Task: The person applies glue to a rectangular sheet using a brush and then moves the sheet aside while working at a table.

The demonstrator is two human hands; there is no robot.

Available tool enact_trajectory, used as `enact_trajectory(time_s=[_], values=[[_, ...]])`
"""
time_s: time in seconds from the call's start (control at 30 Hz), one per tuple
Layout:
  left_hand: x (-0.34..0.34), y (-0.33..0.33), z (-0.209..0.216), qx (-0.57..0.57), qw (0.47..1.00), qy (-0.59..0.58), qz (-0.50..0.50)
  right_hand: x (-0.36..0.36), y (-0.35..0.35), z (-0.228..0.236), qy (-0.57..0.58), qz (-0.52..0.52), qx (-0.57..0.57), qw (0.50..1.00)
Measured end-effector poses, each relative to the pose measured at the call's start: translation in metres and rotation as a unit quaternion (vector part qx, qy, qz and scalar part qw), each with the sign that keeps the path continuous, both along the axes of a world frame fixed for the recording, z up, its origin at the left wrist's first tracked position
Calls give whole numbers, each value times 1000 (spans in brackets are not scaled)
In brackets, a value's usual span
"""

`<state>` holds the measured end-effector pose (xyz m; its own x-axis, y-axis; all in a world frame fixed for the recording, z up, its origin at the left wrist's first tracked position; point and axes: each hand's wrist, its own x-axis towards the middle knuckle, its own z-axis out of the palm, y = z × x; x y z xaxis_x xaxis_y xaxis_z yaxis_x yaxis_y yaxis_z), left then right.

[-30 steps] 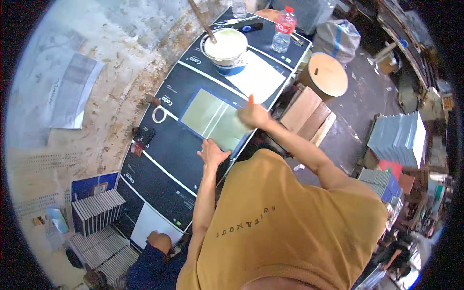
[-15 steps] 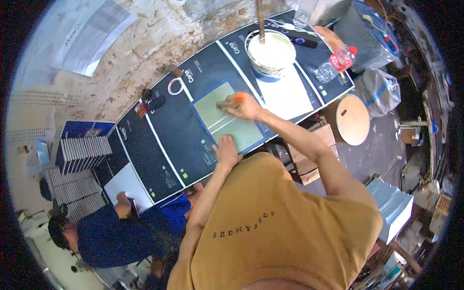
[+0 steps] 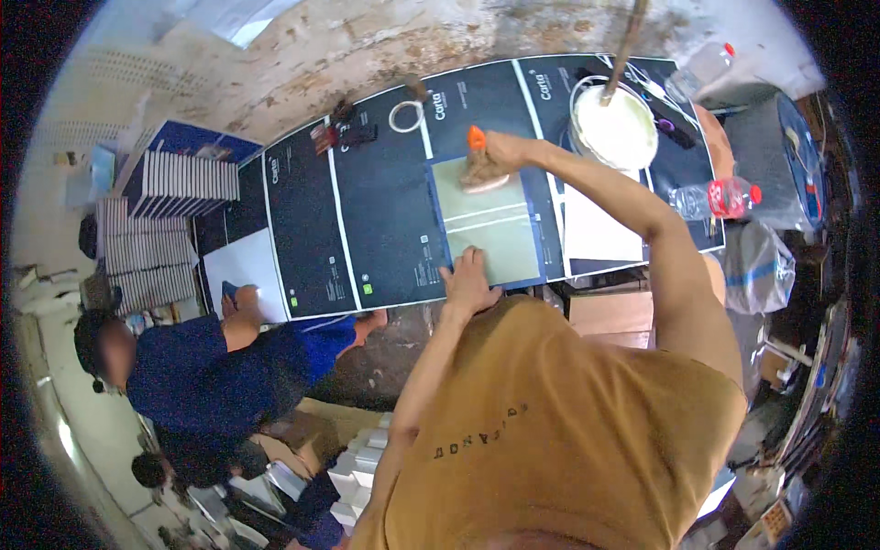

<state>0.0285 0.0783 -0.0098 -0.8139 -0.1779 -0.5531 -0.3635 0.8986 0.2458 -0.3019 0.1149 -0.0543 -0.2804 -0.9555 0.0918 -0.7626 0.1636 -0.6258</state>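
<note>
A blue-edged sheet with greenish-grey panels [image 3: 509, 261] lies on the black table, two pale lines crossing its middle. My right hand [image 3: 506, 153] is closed round a wide brush with an orange handle [image 3: 476, 137]. The bristles touch the far panel. My left hand [image 3: 469, 280] rests on the near left part of the sheet, its fingers stretched out and holding nothing. Right of the sheet stands a bucket of white paste [image 3: 616, 133], with a wooden stick [image 3: 625, 46] upright in it.
White paper [image 3: 600, 225] lies before the bucket, and a red-capped bottle [image 3: 720, 197] lies beside it. A tape roll [image 3: 406, 116] is near the wall. At left, a person in dark blue [image 3: 192, 367] works beside stacked books [image 3: 188, 188].
My right hand has swept the brush across the far panel, away from the two lines. My left hand stays at the near edge. The whole view has turned and shifted.
</note>
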Motion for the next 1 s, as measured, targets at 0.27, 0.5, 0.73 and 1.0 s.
enact_trajectory(time_s=[0.27, 0.5, 0.73, 1.0], values=[[12, 4, -8, 75, 983, 81, 146, 2, -86, 41, 96, 109, -44, 988], [2, 8, -9, 49, 986, 88, 131, -11, -158, 23, 192, 71, 25, 978], [29, -14, -22, 16, 971, 147, 187, 64, -100, 91, 54, 0, -67, 996], [28, -29, -23, -31, 989, 112, 94, 169, -16, 11, 91, 45, 13, 995]])
